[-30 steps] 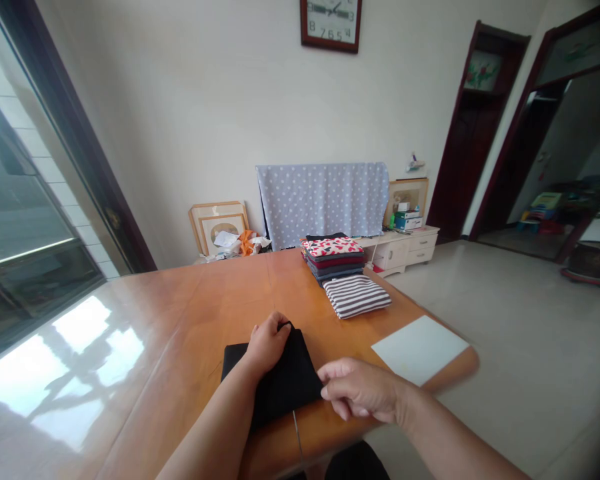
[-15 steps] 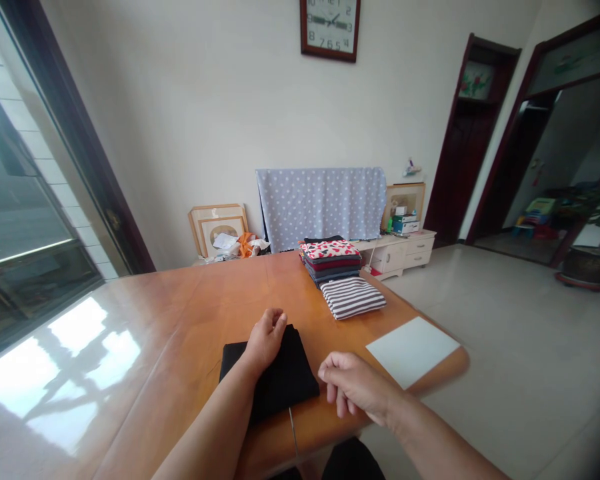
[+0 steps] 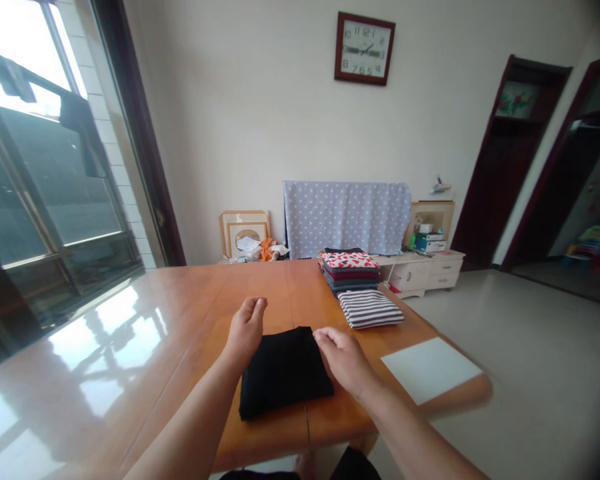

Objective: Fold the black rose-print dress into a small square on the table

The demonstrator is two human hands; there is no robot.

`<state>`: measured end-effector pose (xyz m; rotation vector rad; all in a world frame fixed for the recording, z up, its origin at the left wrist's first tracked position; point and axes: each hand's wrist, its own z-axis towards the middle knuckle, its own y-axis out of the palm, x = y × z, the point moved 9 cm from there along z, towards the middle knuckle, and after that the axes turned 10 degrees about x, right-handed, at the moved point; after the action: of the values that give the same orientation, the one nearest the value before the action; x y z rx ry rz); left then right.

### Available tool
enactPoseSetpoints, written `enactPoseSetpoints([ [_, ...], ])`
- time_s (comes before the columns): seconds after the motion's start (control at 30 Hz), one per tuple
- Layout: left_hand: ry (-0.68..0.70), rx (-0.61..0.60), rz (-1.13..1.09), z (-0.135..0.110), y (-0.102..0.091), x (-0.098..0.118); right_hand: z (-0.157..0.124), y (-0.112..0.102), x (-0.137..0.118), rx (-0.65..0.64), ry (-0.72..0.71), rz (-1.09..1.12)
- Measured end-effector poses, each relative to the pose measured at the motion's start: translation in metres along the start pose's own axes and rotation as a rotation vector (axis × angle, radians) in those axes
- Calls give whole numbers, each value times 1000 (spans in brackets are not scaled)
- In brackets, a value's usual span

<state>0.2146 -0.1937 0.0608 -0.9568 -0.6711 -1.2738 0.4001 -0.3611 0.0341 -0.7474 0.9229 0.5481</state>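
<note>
A folded black cloth (image 3: 283,373) lies flat on the wooden table (image 3: 180,313) near its front edge. My left hand (image 3: 245,330) hovers just beyond the cloth's far left corner, fingertips pressed together with nothing in them. My right hand (image 3: 343,357) rests at the cloth's far right corner, its fingers curled and pinching the edge there.
A folded striped cloth (image 3: 370,308) lies further back on the right, with a stack of folded clothes (image 3: 350,270) behind it. A white sheet (image 3: 430,368) sits at the table's right front corner. A window runs along the left. A low cabinet stands behind the table.
My left hand has lifted off the black cloth and moved to its far left corner. My right hand has moved forward from the near right side to the far right corner. The view tilted up.
</note>
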Motion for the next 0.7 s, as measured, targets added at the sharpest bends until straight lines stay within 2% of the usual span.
enactPoseSetpoints([
  [0.07, 40, 9, 141, -11, -19, -5, 3, 7, -10, -4, -77, -47],
  [0.13, 108, -49, 258, -27, -24, -7, 5, 20, -17, -20, -144, -121],
  [0.23, 253, -228, 402, -58, -10, -7, 5, 48, -19, -92, -216, -298],
  [0.33, 326, -388, 575, -80, 7, -14, 2, 75, -5, -203, -219, -481],
  [0.5, 250, -495, 755, -88, 13, -35, -6, 89, 31, -325, -108, -593],
  [0.7, 185, -496, 802, -88, 11, -42, -9, 89, 41, -354, -72, -628],
])
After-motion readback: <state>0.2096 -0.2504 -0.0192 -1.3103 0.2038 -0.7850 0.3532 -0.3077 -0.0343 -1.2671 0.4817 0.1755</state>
